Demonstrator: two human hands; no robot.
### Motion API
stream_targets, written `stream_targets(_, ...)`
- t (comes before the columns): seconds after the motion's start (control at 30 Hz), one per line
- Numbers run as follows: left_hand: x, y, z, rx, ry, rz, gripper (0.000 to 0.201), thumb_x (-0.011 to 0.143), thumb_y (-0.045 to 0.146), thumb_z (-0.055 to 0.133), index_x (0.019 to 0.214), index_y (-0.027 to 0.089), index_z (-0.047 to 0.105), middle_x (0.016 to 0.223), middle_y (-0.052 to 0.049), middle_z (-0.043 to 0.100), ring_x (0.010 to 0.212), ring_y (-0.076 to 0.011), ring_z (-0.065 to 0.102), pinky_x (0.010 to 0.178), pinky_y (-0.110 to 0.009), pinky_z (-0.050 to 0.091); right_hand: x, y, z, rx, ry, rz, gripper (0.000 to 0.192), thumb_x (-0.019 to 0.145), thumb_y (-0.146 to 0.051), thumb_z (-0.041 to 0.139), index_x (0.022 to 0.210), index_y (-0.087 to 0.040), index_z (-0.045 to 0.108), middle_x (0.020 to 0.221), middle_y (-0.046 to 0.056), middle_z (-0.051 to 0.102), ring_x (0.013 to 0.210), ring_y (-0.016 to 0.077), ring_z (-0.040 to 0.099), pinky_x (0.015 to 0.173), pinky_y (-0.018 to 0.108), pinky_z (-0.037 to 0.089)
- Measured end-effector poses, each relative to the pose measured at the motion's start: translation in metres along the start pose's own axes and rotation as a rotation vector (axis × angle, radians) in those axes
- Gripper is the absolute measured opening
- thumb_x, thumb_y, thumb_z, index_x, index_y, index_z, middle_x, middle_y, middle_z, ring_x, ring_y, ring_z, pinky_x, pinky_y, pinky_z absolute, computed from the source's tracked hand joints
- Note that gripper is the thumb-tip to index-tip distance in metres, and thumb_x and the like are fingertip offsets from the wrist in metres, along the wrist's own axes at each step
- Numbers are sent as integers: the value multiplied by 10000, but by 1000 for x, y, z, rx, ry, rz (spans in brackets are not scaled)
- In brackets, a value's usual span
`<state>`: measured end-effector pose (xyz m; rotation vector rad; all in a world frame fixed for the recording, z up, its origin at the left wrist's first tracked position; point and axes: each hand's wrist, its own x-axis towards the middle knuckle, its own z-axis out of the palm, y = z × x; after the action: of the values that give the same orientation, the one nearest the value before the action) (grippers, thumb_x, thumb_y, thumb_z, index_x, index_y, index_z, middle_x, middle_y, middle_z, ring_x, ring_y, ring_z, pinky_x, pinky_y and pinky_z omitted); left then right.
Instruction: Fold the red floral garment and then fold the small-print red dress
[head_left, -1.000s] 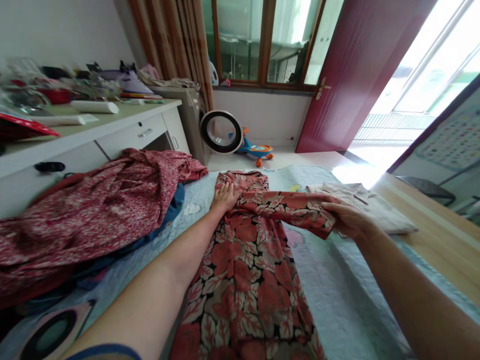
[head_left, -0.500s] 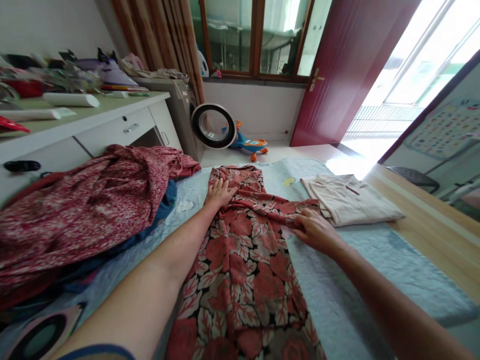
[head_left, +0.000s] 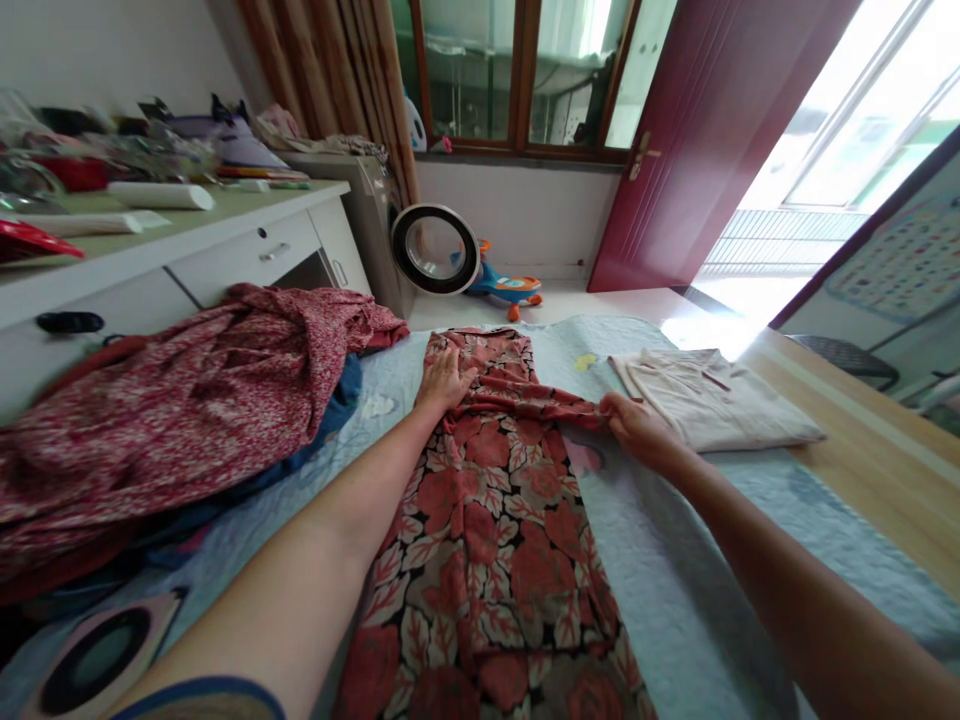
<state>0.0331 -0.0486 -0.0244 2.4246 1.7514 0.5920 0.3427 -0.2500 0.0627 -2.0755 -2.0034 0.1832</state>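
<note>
A red dress with a leaf and flower print (head_left: 495, 540) lies lengthwise on a pale blue quilt (head_left: 675, 560). My left hand (head_left: 444, 380) rests flat on its upper left part, fingers spread. My right hand (head_left: 634, 425) pinches the folded sleeve at the dress's right edge, close to the quilt. The sleeve lies across the top of the dress between my two hands.
A folded beige garment (head_left: 712, 400) lies to the right on the quilt. A heap of red patterned clothes (head_left: 172, 410) fills the left side. Behind stand a cluttered white desk (head_left: 187, 250), a washing machine (head_left: 435, 250), a toy car (head_left: 510, 290) and a red door (head_left: 720, 130).
My right hand has brought the sleeve in from the right over the dress and lowered it onto the cloth. My left hand has stayed pressed on the top of the dress.
</note>
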Motion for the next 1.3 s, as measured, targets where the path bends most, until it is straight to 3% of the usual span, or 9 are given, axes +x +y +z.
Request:
stream_targets(0.17, -2, 0, 0, 0, 97, 13, 541, 942, 455, 482, 1368, 127, 424, 1448, -178, 457, 1377, -273, 392, 1153, -402, 310, 19, 7, -14, 266, -46, -39, 234, 867, -407, 533, 991, -209, 528, 696, -19, 573, 638, 159, 521, 604, 265, 362)
stream_targets(0.27, -6, 3, -4, 19, 152, -11, 485, 930, 457, 511, 1300, 145, 476, 1401, -162, 482, 1350, -281, 397, 1141, -406, 316, 24, 10, -21, 384, -120, -53, 325, 759, -345, 620, 1026, -208, 496, 707, -40, 563, 605, 134, 506, 561, 243, 363)
stream_targets(0.47, -17, 15, -17, 74, 173, -33, 325, 946, 448, 473, 1110, 193, 589, 1242, -143, 573, 1287, -314, 448, 1059, -424, 379, 32, 16, -30, 535, -42, 25, 237, 723, -333, 597, 900, -181, 552, 638, -46, 517, 542, 103, 459, 492, 223, 336)
stream_targets(0.63, -13, 19, -33, 59, -28, -9, 292, 978, 341, 389, 1064, 206, 633, 1023, -98, 692, 1010, -257, 634, 897, -359, 464, 38, 17, -31, 539, -58, 56, 290, 713, -398, 625, 862, -150, 638, 643, -14, 573, 551, 110, 483, 493, 234, 357)
stream_targets(0.73, -17, 21, -49, 45, -39, -3, 283, 964, 318, 403, 1028, 208, 656, 972, -85, 710, 917, -245, 656, 824, -342, 477, 38, 14, -32, 507, -40, 61, 304, 723, -414, 619, 849, -143, 676, 648, -3, 594, 548, 108, 482, 503, 237, 365)
stream_targets(0.9, -53, 32, -71, -117, -86, 260, 170, 851, 337, 576, 900, 193, 653, 915, -51, 687, 869, -211, 632, 810, -313, 481, 38, 11, -36, 454, -32, 34, 368, 749, -479, 599, 817, -138, 717, 573, -12, 559, 507, 100, 453, 487, 236, 343)
stream_targets(1.03, -71, 35, -65, -101, -84, 294, 172, 730, 273, 682, 879, 190, 660, 951, -68, 659, 935, -240, 612, 853, -340, 482, 40, 10, -37, 412, -25, 23, 396, 771, -507, 569, 741, -139, 712, 532, -10, 534, 462, 95, 421, 445, 235, 301)
stream_targets(1.13, -68, 30, -58, -156, -82, 216, 68, 741, 184, 630, 796, 192, 670, 879, -59, 661, 881, -223, 618, 845, -336, 482, 44, 9, -38, 424, -3, 8, 393, 794, -492, 544, 748, -138, 709, 539, -3, 547, 450, 100, 428, 431, 235, 296)
stream_targets(1.3, -57, 20, -58, -259, -51, 162, 141, 819, 191, 551, 799, 174, 689, 851, -60, 690, 849, -206, 628, 843, -319, 483, 58, 8, -42, 361, 13, -54, 357, 819, -426, 516, 725, -133, 696, 555, 2, 559, 481, 104, 440, 456, 239, 300)
